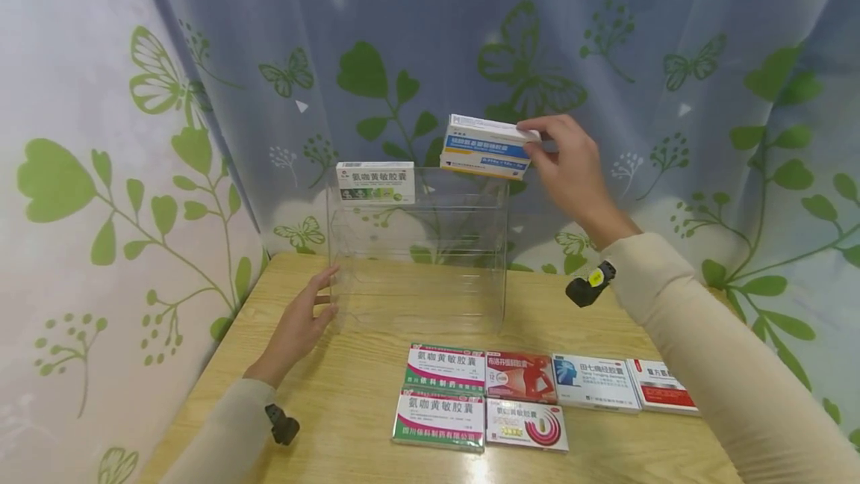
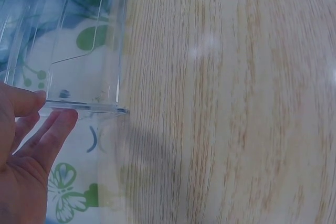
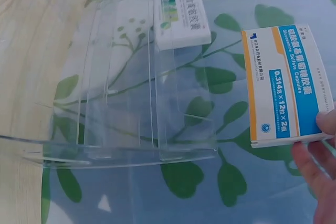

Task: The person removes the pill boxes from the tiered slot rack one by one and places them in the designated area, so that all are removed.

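My right hand [image 1: 571,163] pinches the right end of a white, blue and orange medicine box [image 1: 480,148], labelled Glucosamine Sulfate Capsules in the right wrist view. The box is held up over the right part of the top tier of a clear plastic tiered display rack [image 1: 505,245], apart from it in the right wrist view. At the left of that top tier stands a white and green medicine box [image 1: 376,184]. Low on the rack's left side, my left hand [image 1: 298,331] pinches the side panel's edge [image 2: 86,107] between thumb and fingers.
On the wooden table [image 1: 322,409] in front of the rack lie several medicine boxes: two green and pink ones, including a near one [image 1: 440,420], a red box [image 1: 520,378], a blue and white box [image 1: 594,383], a red and white box [image 1: 661,385] and a pink-ringed box [image 1: 526,424]. A patterned curtain [image 1: 416,36] hangs behind.
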{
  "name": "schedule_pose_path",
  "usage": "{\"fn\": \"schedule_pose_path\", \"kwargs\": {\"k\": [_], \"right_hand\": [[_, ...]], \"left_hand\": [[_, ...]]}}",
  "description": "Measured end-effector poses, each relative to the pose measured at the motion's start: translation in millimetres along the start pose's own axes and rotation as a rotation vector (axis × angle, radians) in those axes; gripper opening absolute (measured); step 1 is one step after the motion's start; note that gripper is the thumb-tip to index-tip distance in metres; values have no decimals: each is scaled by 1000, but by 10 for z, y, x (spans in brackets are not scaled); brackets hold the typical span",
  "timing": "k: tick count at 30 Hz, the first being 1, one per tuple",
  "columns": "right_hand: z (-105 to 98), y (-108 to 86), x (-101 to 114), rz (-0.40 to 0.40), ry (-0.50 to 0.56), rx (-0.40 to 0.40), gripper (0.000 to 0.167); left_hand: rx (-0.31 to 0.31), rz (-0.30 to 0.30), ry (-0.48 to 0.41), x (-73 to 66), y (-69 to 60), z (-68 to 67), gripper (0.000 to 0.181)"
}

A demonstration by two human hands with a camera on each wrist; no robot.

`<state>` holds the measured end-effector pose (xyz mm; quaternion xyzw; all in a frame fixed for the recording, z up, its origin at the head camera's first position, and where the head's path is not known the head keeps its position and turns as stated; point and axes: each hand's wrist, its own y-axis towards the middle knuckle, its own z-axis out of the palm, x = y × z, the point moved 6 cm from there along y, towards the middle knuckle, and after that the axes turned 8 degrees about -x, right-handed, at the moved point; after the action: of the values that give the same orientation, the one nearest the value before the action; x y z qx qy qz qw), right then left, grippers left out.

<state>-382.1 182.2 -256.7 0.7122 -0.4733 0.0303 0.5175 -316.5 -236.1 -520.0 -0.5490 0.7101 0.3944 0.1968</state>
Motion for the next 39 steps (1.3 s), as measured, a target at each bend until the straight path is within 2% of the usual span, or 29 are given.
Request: {"fn": "schedule_pose_path", "kwargs": {"k": [3, 9, 20, 25, 32, 39], "right_hand": [[-158, -128, -2, 0, -16, 30, 27], [-441, -465, -96, 57, -25, 156, 30], [-842, -1318, -656, 175, -90, 447, 33], [-978, -1741, -943, 257, 2, 603, 33], [-1085, -2341, -1259, 401, 127, 726, 35], [-1158, -2850, -1482, 530, 363, 897, 36]], "left_hand": [[0, 2, 1, 2, -4, 2, 79], [-1, 2, -3, 7, 4, -4, 80], [-3, 14, -13, 29, 12, 16, 78], [-7, 11, 2, 22, 8, -3, 80], [-6, 18, 9, 31, -3, -1, 81], [-15, 32, 5, 10, -1, -8, 80]]}}
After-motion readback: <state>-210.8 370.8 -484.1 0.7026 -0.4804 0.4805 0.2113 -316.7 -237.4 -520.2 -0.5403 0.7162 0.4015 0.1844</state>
